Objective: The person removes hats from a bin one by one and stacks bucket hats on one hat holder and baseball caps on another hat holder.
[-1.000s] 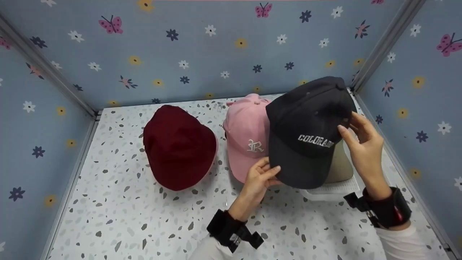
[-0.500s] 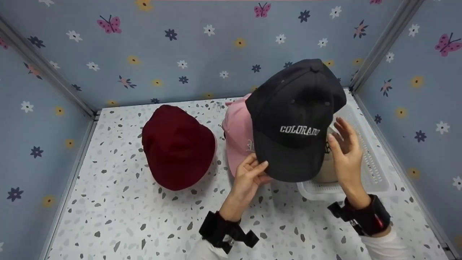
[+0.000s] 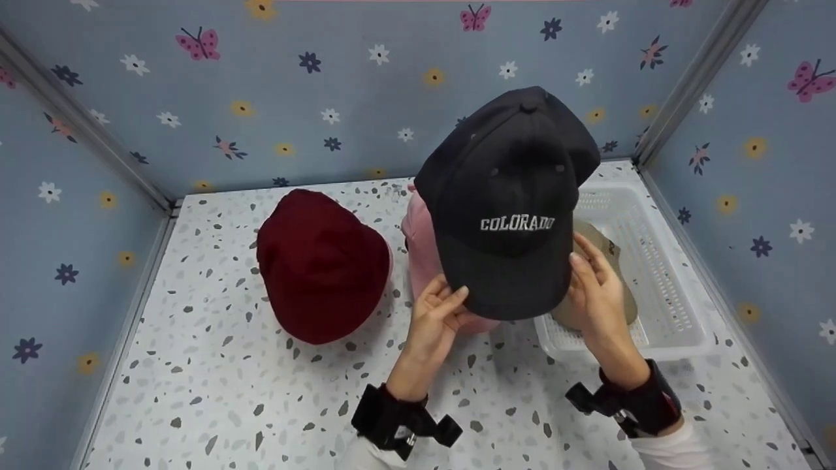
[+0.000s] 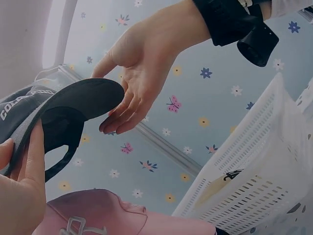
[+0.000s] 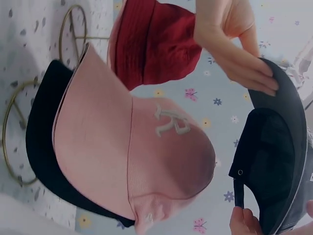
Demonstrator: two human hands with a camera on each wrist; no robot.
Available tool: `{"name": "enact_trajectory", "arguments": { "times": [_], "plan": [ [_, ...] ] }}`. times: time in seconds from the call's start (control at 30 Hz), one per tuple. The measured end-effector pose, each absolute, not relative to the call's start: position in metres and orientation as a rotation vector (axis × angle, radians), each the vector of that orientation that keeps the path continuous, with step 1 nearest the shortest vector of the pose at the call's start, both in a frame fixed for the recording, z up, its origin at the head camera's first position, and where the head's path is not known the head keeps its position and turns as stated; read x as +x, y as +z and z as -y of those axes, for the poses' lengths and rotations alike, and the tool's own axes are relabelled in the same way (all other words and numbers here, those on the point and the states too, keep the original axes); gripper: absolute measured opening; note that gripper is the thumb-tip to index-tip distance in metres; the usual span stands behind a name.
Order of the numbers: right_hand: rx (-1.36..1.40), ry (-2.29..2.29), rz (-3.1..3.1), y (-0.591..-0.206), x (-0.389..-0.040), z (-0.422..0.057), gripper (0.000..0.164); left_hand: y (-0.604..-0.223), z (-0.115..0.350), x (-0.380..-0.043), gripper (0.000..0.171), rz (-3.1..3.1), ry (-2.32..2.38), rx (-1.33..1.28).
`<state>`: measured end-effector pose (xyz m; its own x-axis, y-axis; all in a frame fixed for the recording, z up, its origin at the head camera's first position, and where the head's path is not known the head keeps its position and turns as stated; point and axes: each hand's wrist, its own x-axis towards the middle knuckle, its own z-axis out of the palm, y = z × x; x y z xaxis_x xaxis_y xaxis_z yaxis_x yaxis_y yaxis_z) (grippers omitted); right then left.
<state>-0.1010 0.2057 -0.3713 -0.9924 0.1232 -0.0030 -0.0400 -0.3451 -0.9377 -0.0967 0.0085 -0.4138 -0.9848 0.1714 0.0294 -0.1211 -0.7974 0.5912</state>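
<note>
A black baseball cap (image 3: 506,189) with white COLORADO lettering is held up in front of a pink cap (image 3: 426,245). My left hand (image 3: 436,320) pinches the left edge of its brim, thumb on top and fingers beneath. At the brim's right edge my right hand (image 3: 599,294) has its thumb by the upper side and fairly straight fingers reaching under, as the left wrist view shows. In the right wrist view, a dark cap brim (image 5: 44,127) lies under the pink cap. A khaki cap (image 3: 624,287) sits in a white plastic basket (image 3: 679,346), partly behind my right hand.
A dark red bucket hat (image 3: 323,267) stands at the left on the speckled tabletop (image 3: 261,405). Gold wire stands (image 5: 10,127) show beneath the hats. Flower-patterned walls (image 3: 366,91) enclose the back and both sides.
The black cap has moved left and up, covering more of the pink cap. My right hand let go of its crown and came to the brim's right edge; my left hand kept its pinch.
</note>
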Motion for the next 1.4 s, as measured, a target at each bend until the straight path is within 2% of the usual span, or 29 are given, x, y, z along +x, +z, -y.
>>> {"name": "enact_trajectory", "arguments": {
  "times": [0.1,0.33,0.5,0.83,1.4],
  "plan": [
    [-0.13,2.594,1.687,-0.375,-0.1,-0.204,0.044,-0.415,-0.006,-0.097,0.026,-0.916,2.839,0.109],
    [-0.079,2.96,1.368,-0.385,-0.102,-0.201,0.021,-0.419,-0.001,-0.098,0.025,-0.913,2.837,0.131],
    [0.046,3.167,1.154,-0.39,-0.105,-0.201,0.024,-0.42,0.002,-0.098,0.026,-0.905,2.838,0.116],
    [0.171,3.255,0.98,-0.396,-0.107,-0.198,0.023,-0.415,0.016,-0.105,0.022,-0.926,2.793,0.085],
    [0.278,3.263,1.015,-0.396,-0.101,-0.203,0.025,-0.372,0.049,-0.175,0.038,-0.679,2.72,-0.354]
  ]
}}
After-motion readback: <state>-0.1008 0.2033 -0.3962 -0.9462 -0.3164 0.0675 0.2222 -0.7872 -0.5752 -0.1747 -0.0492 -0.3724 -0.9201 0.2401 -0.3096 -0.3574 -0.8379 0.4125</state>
